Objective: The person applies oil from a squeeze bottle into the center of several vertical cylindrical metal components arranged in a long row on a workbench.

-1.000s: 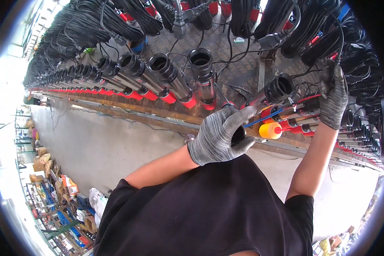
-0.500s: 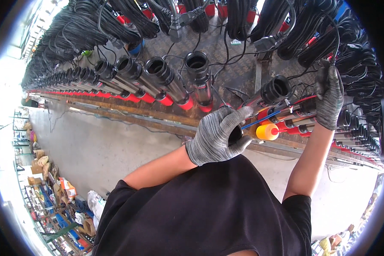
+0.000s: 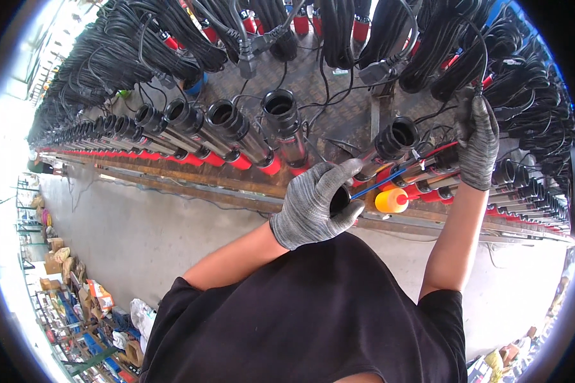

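Note:
My left hand [image 3: 316, 201], in a grey knit glove, is wrapped round the black collar of a tube whose dark round mouth [image 3: 340, 202] shows between thumb and fingers. The rest of that tube is hidden. My right hand [image 3: 479, 143], gloved alike, is raised at the right with its fingers closed on a black cable [image 3: 484, 60] that runs upward. Thin blue wires [image 3: 380, 183] and red wires [image 3: 444, 149] stretch between the two hands. Just beyond my left hand leans a metal tube with an open black collar [image 3: 396, 137].
A yellow bottle [image 3: 390, 200] with a red cap lies beside my left hand. Rows of red-based metal tubes [image 3: 233, 124] line the bench edge [image 3: 191, 177] on both sides. Bundled black cables [image 3: 335, 35] with plugs [image 3: 374, 72] crowd the far side. Boxes and bags [image 3: 99, 293] lie at the lower left.
The bench and its contents have shifted slightly left and down in the picture. Both hands keep nearly the same pose and hold.

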### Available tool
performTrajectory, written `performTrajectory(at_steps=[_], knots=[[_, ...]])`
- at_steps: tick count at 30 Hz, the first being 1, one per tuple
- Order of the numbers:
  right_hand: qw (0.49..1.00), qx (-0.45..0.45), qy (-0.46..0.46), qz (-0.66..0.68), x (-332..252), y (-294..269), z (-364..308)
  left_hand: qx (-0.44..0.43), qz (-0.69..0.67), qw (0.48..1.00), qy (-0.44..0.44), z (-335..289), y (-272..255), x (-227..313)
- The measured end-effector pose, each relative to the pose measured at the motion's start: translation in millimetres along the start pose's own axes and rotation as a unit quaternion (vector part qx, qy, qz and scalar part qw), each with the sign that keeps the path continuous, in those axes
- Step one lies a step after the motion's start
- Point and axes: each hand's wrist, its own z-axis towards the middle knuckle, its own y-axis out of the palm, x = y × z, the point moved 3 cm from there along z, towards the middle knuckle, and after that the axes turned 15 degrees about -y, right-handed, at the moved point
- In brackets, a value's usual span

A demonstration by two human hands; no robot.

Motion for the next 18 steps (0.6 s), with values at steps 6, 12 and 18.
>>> performTrajectory(at_steps=[6,12,18], knots=[[0.999,-0.049,-0.015,0.017,0.1,-6.3,-0.5,-0.003,0.006,1.0,-0.014,2.0,1.6,1.1],[0.984,-0.152,-0.082,-0.05,-3.3,2.6,-14.3,0.022,0.024,0.999,-0.004,10.2,3.3,-4.4],[0.992,-0.121,0.012,0.045,-35.9,2.6,-12.3,0.026,0.09,0.995,0.032,59.9,8.8,-4.5]])
